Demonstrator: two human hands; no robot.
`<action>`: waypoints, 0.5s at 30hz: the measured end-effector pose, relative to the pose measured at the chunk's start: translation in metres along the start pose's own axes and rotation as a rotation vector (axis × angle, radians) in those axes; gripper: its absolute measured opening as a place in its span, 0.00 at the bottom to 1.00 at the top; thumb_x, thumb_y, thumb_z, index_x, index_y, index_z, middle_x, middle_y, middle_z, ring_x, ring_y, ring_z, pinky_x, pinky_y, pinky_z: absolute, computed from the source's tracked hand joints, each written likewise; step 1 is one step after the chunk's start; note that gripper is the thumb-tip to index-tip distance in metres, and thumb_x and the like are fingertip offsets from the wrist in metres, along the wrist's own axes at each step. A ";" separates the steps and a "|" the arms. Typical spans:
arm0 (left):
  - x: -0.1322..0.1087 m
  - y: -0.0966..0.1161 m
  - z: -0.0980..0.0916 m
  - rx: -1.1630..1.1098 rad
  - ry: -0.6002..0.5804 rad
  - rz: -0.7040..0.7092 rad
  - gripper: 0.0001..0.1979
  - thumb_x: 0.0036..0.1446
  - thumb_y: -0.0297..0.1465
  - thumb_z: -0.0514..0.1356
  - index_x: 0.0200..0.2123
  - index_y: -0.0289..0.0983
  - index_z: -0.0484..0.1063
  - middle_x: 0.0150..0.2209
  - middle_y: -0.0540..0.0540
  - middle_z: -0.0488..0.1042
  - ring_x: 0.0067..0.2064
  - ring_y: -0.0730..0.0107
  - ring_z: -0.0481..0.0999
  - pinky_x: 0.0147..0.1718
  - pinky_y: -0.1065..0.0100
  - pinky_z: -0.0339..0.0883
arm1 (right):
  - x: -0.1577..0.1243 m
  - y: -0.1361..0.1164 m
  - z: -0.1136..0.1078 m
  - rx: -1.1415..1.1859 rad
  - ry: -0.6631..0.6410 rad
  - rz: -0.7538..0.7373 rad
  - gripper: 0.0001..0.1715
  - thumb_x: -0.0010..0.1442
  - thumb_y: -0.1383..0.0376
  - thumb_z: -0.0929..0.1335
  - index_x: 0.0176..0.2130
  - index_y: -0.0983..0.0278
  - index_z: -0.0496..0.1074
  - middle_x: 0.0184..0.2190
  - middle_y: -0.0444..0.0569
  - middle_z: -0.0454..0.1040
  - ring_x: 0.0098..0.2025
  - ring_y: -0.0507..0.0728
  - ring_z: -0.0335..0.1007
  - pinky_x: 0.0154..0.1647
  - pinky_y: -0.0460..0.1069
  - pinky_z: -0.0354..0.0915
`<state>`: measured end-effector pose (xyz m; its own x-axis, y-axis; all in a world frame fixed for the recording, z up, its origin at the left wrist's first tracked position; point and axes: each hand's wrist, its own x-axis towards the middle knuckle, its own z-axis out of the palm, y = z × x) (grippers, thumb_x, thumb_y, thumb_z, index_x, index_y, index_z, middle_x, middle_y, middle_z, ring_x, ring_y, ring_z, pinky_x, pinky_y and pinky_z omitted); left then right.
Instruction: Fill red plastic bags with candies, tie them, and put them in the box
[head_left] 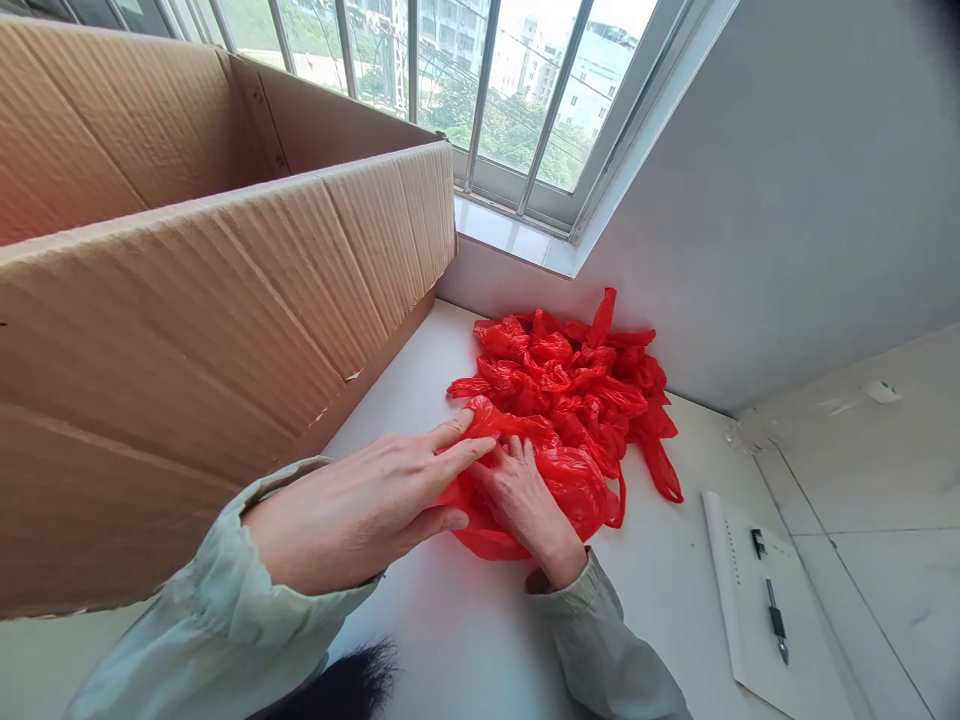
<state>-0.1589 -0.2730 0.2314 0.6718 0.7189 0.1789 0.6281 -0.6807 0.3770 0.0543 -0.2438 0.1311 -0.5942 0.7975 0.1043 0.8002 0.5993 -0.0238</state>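
A red plastic bag [577, 490] lies crumpled on the white table, at the near side of a heap of similar red plastic bags [570, 370]. My left hand [375, 500] reaches in from the left with fingers stretched out and apart, its fingertips at the bag's left edge. On the bag's middle rests my right hand [525, 505], fingers extended and pressed against the thin plastic. Part of its thumb side is hidden by the red film and my left fingers. Both wrists come out of pale green sleeves.
A large open cardboard box [300, 300] stands on the left. Behind the heap are a grey wall [750, 200] and a barred window [510, 100]. A white notebook [750, 620] with a pen [777, 622] and a small black item [758, 543] lies on the right.
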 end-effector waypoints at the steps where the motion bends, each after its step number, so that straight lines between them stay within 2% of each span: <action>1: 0.000 0.000 0.000 -0.007 0.001 -0.003 0.26 0.65 0.32 0.55 0.65 0.40 0.55 0.67 0.39 0.55 0.60 0.56 0.67 0.52 0.64 0.68 | 0.001 0.000 -0.001 -0.008 -0.003 0.002 0.23 0.62 0.72 0.63 0.55 0.56 0.67 0.49 0.53 0.68 0.47 0.62 0.58 0.52 0.60 0.58; 7: -0.001 0.004 -0.006 0.018 -0.015 -0.047 0.26 0.65 0.32 0.55 0.65 0.39 0.56 0.66 0.37 0.56 0.62 0.53 0.65 0.54 0.60 0.67 | -0.006 0.021 -0.033 0.033 0.020 0.025 0.24 0.63 0.75 0.60 0.56 0.62 0.67 0.47 0.52 0.72 0.47 0.60 0.61 0.52 0.57 0.61; 11: 0.002 0.010 -0.015 0.001 0.059 -0.028 0.25 0.67 0.33 0.51 0.66 0.45 0.53 0.67 0.43 0.55 0.59 0.57 0.69 0.51 0.62 0.70 | -0.028 0.051 -0.056 -0.129 0.189 0.147 0.22 0.61 0.72 0.64 0.53 0.60 0.71 0.52 0.54 0.69 0.57 0.66 0.54 0.57 0.64 0.57; 15: 0.002 0.013 -0.022 -0.028 0.112 -0.018 0.26 0.68 0.33 0.50 0.67 0.50 0.49 0.68 0.48 0.51 0.62 0.58 0.65 0.55 0.62 0.67 | -0.059 0.080 -0.077 -0.276 0.373 0.198 0.19 0.60 0.66 0.65 0.50 0.58 0.74 0.59 0.55 0.62 0.63 0.71 0.47 0.58 0.68 0.55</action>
<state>-0.1580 -0.2775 0.2570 0.6113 0.7433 0.2717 0.6275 -0.6645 0.4059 0.1598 -0.2484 0.1994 -0.3992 0.7850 0.4737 0.9164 0.3578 0.1793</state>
